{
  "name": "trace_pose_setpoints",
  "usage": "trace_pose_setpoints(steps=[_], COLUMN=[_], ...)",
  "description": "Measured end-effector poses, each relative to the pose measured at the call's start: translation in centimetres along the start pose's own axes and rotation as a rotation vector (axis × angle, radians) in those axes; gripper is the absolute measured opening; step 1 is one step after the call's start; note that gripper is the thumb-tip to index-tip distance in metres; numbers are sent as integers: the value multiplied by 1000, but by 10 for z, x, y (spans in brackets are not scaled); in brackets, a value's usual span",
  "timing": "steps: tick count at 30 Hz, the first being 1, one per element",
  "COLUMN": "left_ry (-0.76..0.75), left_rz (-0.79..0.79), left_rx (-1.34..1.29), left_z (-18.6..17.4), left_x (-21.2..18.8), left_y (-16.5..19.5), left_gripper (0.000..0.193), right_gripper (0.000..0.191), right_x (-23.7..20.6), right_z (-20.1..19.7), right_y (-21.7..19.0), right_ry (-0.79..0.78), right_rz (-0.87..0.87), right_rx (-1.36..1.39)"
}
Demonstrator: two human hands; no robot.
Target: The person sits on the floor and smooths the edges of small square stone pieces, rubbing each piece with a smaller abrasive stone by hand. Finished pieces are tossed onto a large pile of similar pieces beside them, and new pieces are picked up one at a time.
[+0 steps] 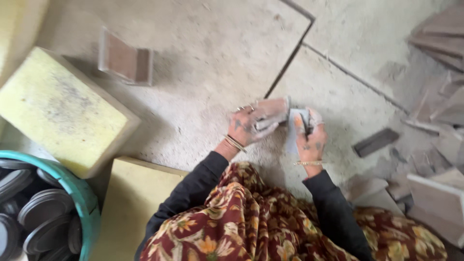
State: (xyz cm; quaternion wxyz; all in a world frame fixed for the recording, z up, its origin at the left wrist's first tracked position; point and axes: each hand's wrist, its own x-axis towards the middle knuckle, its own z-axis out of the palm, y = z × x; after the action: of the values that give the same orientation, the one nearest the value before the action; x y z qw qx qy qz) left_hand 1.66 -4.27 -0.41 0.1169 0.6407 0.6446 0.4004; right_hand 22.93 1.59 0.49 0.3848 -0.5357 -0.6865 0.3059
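L hand (247, 124) clenched round a reddish block (272, 109), R hand (309, 137) pinching a pale card (293, 129) against it, both steadied above the floor (208, 72) nr the foam pad (58, 108).

Both arms wear long black sleeves (193, 191) over a draped maroon cloth (251, 222) printed with yellow-orange flowers. Thin gold bangles (235, 143) circle each wrist, and dark inked marks and pale dust cover the left hand (249, 126) and right hand (311, 140).

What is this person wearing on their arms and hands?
Both arms are in long black sleeves. The left hand has thin gold-coloured bangles at the wrist and finger rings; the right hand has a slim bangle too. Both hands carry small dark markings and pale dust.
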Motion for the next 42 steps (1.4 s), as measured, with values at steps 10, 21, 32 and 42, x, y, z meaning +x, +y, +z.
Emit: trace_pose_setpoints(steps=[10,21,32,42], left_ry=[-77,-32,118,29], left_rz=[112,53,112,72], left_rx=[66,-33,-44,34], left_z=[25,23,6,26], left_x=[-2,-3,-4,-12], left_y=[-9,-14,-10,-25], left_gripper=[42,39,38,32], right_gripper=[60,77,76,73], right_x=[41,45,46,80], right_z=[3,12,24,42], right_y=[-3,2,8,9], right_ry=[-200,-164,-300,-320], right_rz=[-163,-146,-6,-147], right_rx=[-204,-120,-150,-183])
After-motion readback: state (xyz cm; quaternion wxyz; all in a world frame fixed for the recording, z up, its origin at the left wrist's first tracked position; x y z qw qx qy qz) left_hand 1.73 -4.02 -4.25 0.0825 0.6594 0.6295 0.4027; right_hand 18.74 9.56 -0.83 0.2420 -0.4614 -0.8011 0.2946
